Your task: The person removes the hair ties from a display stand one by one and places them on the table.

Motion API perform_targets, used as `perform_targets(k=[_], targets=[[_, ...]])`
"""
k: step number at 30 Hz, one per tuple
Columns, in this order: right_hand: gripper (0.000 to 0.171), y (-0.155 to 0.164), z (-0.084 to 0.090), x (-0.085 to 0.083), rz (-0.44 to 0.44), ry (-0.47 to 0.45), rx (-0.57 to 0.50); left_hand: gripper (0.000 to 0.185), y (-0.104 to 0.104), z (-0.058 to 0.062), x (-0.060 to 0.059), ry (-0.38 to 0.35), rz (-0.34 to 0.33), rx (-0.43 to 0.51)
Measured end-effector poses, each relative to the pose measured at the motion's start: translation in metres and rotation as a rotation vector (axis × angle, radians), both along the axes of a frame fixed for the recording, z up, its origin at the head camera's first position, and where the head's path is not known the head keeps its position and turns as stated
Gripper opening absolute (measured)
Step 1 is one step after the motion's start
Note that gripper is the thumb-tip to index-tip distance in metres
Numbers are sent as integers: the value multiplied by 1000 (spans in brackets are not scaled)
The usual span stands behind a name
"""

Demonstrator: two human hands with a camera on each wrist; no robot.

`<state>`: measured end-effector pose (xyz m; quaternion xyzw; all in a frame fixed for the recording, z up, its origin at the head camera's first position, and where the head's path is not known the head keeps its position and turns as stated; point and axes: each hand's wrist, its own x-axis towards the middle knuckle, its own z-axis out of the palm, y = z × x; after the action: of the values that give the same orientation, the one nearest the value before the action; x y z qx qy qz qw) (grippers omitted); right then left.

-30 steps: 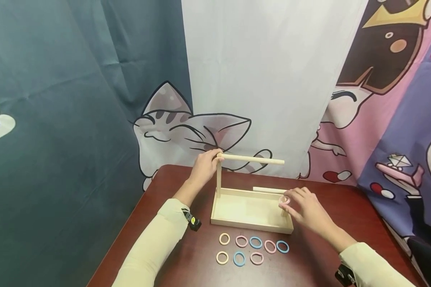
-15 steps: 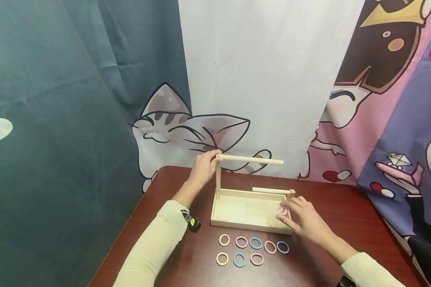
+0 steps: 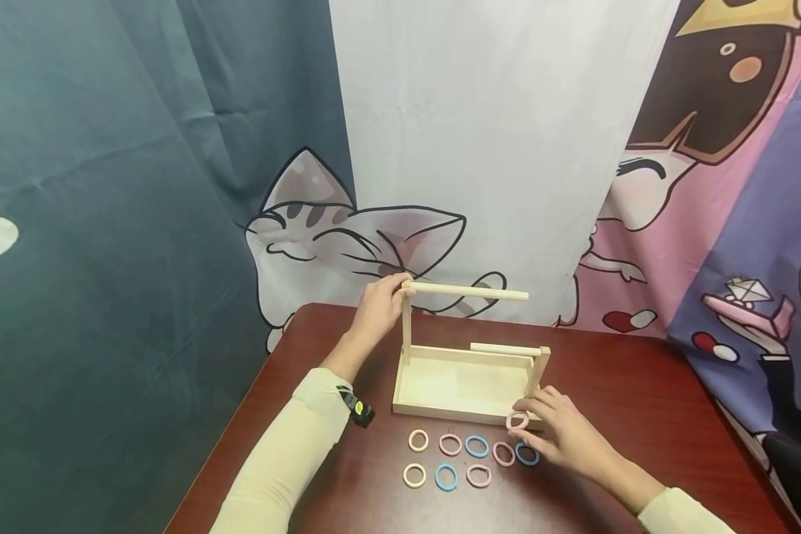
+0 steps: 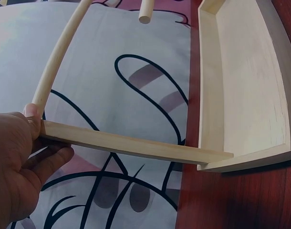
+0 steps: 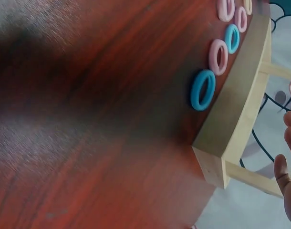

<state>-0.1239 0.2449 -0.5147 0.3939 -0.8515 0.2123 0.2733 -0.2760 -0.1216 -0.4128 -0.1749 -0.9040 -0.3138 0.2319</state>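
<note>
Tabletop: pink ring [image 3: 517, 420] in right hand [image 3: 561, 434].

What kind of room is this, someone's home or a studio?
Probably a staged recording corner, not a lived-in room: cartoon-cat cloth backdrops hang right behind a small dark red table, which bears just a wooden rack and coloured rings.

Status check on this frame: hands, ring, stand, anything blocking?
Left hand grips the stand's top corner. Right hand pinches pink ring at the wooden tray front-right corner. Eight rings on table; nothing blocking.
</note>
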Motion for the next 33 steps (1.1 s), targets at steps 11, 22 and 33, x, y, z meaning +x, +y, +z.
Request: perform_targets(k=[11,22,33], targets=[[49,-6,-14,13,55,-16,29,31,1,3,-2,-7,1,-14],[42,-9,-35,29,73,-69,89,28,1,-1,0,-2,7,-1],[43,-10,-49,35,88,-60,156,27,3,0,3,8,23,1]])
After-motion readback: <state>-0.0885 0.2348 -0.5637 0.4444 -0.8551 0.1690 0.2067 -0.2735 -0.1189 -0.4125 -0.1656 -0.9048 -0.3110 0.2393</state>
